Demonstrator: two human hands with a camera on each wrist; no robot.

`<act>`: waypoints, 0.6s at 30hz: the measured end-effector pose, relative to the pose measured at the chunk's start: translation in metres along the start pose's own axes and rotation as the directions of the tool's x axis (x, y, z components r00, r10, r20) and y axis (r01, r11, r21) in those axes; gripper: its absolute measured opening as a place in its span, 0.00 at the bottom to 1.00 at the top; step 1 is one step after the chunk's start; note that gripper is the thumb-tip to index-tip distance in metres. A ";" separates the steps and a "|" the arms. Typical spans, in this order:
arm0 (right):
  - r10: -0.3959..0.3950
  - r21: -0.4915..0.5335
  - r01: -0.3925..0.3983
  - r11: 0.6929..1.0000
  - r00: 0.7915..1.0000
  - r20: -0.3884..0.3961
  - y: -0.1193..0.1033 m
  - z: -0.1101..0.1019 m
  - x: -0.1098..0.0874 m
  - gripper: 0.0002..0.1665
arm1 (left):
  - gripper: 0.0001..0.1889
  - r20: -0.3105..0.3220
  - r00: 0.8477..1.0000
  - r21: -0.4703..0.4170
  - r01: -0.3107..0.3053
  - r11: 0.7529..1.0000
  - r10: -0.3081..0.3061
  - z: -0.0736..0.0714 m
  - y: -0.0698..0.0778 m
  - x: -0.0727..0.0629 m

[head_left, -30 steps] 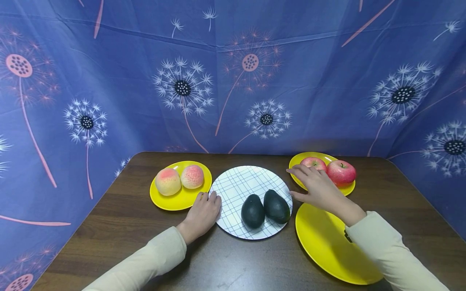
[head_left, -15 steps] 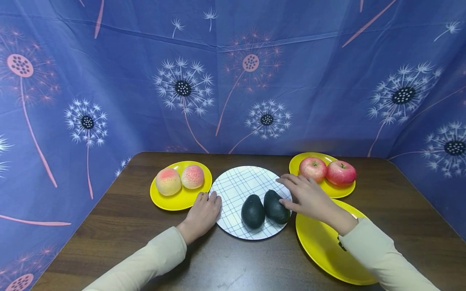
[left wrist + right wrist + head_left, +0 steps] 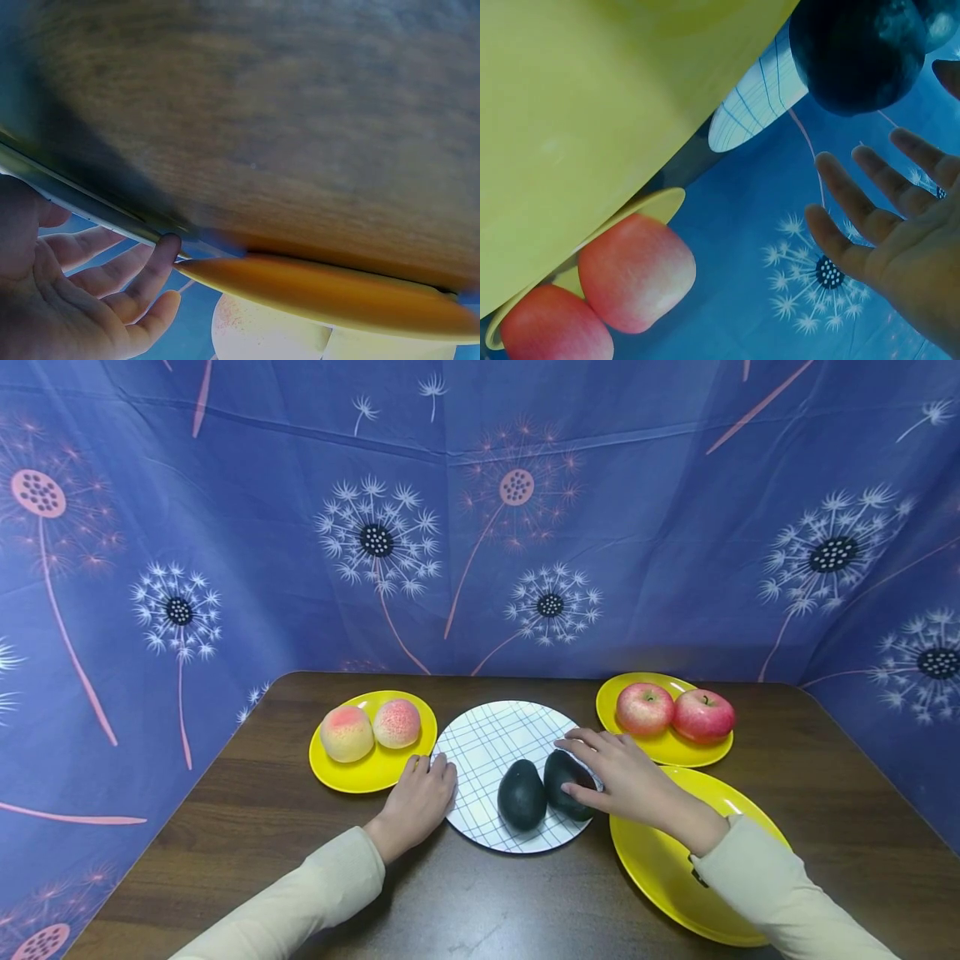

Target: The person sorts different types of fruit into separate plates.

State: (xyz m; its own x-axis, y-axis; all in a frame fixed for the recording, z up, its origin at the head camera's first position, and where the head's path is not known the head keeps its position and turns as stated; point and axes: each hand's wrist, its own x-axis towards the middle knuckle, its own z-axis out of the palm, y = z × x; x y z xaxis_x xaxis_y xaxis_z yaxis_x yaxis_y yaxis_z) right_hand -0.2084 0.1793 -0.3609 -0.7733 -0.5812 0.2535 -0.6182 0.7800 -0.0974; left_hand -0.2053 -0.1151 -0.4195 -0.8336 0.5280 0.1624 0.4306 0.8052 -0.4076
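Note:
Two dark green avocados sit side by side on the round white plate (image 3: 483, 735) with blue grid lines. Over the right avocado (image 3: 564, 781) my right hand (image 3: 626, 778) spreads its fingers and thumb, with a gap to the fruit visible in the right wrist view. The left avocado (image 3: 521, 795) stands uncovered. My left hand (image 3: 420, 795) rests at the white plate's left rim, its fingers loosely bent; the left wrist view shows a fingertip right at that rim.
A small yellow plate (image 3: 330, 777) with two peaches (image 3: 347, 735) stands at left. Another small yellow plate (image 3: 697, 753) bears two apples (image 3: 703, 716) at back right. The large yellow plate (image 3: 652, 860) lies under my right forearm. A blue dandelion-print cloth (image 3: 480, 568) hangs behind the table.
My right hand has moved left and a little toward me, from beside the apples to over the right avocado. The left hand and the fruit have stayed put.

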 end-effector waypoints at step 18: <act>-0.013 0.053 0.008 0.999 0.996 0.091 -0.006 0.010 -0.005 0.35 | 0.22 0.004 1.000 -0.013 0.006 1.000 -0.006 -0.001 0.001 -0.001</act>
State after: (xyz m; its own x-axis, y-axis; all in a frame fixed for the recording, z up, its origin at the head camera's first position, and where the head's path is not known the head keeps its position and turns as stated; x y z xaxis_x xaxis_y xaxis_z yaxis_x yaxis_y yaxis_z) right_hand -0.2023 0.1749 -0.3715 -0.7748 -0.6100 0.1660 -0.6311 0.7618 -0.1463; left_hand -0.2040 -0.1146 -0.4188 -0.8376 0.5221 0.1608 0.4300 0.8117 -0.3954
